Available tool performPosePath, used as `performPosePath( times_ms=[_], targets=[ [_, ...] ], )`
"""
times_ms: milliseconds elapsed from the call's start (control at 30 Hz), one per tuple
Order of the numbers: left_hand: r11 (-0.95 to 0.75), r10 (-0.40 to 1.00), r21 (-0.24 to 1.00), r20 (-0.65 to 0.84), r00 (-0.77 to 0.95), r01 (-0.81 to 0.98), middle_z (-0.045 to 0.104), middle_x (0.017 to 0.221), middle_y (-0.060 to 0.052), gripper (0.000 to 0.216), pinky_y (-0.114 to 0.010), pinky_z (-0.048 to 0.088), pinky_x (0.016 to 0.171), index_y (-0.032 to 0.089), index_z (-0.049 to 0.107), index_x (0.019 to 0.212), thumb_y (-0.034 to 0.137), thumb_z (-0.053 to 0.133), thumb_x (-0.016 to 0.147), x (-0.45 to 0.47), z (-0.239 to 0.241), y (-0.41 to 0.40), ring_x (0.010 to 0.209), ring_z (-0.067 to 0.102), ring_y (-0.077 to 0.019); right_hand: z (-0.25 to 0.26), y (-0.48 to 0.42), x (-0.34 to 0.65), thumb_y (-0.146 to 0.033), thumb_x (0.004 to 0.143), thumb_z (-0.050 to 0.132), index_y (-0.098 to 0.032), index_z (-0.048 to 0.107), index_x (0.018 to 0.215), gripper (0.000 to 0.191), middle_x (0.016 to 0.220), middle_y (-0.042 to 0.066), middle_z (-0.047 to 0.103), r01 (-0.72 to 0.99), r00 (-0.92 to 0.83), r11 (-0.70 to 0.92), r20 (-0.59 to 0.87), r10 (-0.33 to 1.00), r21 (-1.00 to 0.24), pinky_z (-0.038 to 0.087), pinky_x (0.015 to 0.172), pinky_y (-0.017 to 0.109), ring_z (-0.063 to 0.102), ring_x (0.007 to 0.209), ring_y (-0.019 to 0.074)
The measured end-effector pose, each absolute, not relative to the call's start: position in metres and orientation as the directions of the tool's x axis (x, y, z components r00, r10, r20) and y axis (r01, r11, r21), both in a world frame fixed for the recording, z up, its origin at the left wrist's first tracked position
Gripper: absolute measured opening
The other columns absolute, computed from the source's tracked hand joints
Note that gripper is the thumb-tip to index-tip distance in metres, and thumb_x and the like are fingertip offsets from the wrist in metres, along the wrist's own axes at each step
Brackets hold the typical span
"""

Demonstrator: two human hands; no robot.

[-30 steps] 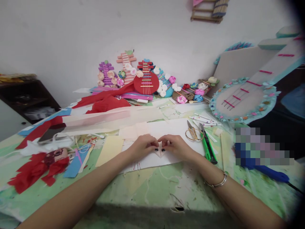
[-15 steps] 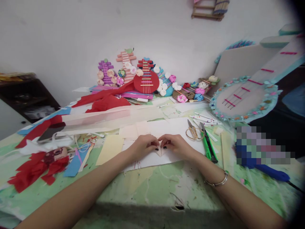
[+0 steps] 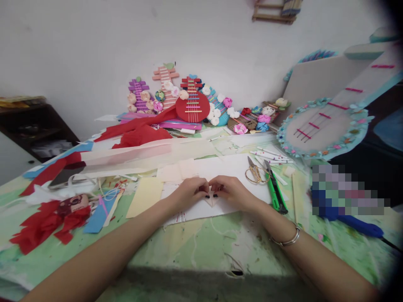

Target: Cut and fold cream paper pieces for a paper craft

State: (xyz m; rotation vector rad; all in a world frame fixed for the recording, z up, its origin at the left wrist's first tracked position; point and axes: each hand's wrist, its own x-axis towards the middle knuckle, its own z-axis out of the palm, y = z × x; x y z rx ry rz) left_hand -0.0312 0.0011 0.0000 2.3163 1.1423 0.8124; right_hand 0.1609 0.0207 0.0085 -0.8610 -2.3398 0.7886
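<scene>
A small piece of pale pink paper [image 3: 212,202], its lower end pointed, is pinched between my two hands over a white board [image 3: 231,164]. My left hand [image 3: 191,191] grips its left side with thumb and fingers closed. On the other side my right hand [image 3: 231,191] holds it the same way, fingertips almost touching those of the left. The paper's upper part is hidden behind the fingers. Pale pink paper squares [image 3: 179,170] lie just beyond my left hand, and a yellow sheet [image 3: 145,197] is left of it.
Right of my hands lie gold-handled scissors [image 3: 257,174] and a green utility knife [image 3: 277,195]. A blue-handled tool [image 3: 359,225] rests farther right. Red crepe paper [image 3: 37,224] sits at left. Decorated instrument models [image 3: 192,105] stand along the wall; a large one [image 3: 324,126] leans at right.
Both hands stay in nearly the same spot with the paper. The fingertips have shifted slightly, and a little more of the paper's pointed end shows. The view has moved very slightly.
</scene>
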Motion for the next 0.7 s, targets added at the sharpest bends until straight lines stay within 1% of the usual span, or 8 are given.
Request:
performPosePath(
  times_ms=[267, 533, 600, 700],
  targets=[
    [-0.585, 0.805, 0.552, 0.312, 0.504, 0.594, 0.057, 0.069, 0.003, 0.014, -0.022, 0.037, 0.064, 0.018, 0.059, 0.072, 0.004, 0.057, 0.072, -0.0300, 0.0015, 0.0001, 0.066, 0.051, -0.0109, 0.0077, 0.0222, 0.1618, -0.001, 0.071, 0.052, -0.017, 0.062, 0.091, 0.027, 0.076, 0.001, 0.062, 0.407, -0.675, 0.637, 0.254, 0.693, -0.654, 0.044, 0.067, 0.023, 0.056, 0.071, 0.0116],
    [-0.670, 0.742, 0.460, 0.379, 0.554, 0.583, 0.057, 0.071, 0.002, 0.013, -0.023, 0.038, 0.066, 0.017, 0.058, 0.073, 0.004, 0.058, 0.075, -0.0303, -0.0019, 0.0007, 0.069, 0.051, -0.0121, 0.0087, 0.0206, 0.1615, 0.000, 0.072, 0.051, -0.016, 0.062, 0.090, 0.027, 0.076, 0.001, 0.062, 0.415, -0.677, 0.642, 0.252, 0.691, -0.645, 0.044, 0.066, 0.022, 0.056, 0.070, 0.0114],
    [-0.707, 0.708, 0.412, 0.407, 0.578, 0.575, 0.057, 0.072, 0.001, 0.011, -0.023, 0.039, 0.066, 0.016, 0.057, 0.074, 0.006, 0.057, 0.077, -0.0304, -0.0029, 0.0010, 0.070, 0.051, -0.0128, 0.0085, 0.0204, 0.1609, 0.001, 0.071, 0.052, -0.016, 0.062, 0.087, 0.026, 0.075, 0.001, 0.062, 0.417, -0.673, 0.641, 0.256, 0.694, -0.644, 0.044, 0.065, 0.022, 0.056, 0.070, 0.0114],
    [-0.770, 0.632, 0.286, 0.461, 0.623, 0.570, 0.057, 0.073, -0.002, 0.011, -0.026, 0.039, 0.066, 0.016, 0.056, 0.075, 0.012, 0.050, 0.083, -0.0301, -0.0041, 0.0007, 0.071, 0.050, -0.0148, 0.0066, 0.0212, 0.1605, 0.003, 0.069, 0.053, -0.016, 0.061, 0.078, 0.023, 0.075, 0.001, 0.062, 0.413, -0.659, 0.654, 0.288, 0.695, -0.634, 0.044, 0.064, 0.022, 0.056, 0.068, 0.0111]
  ],
)
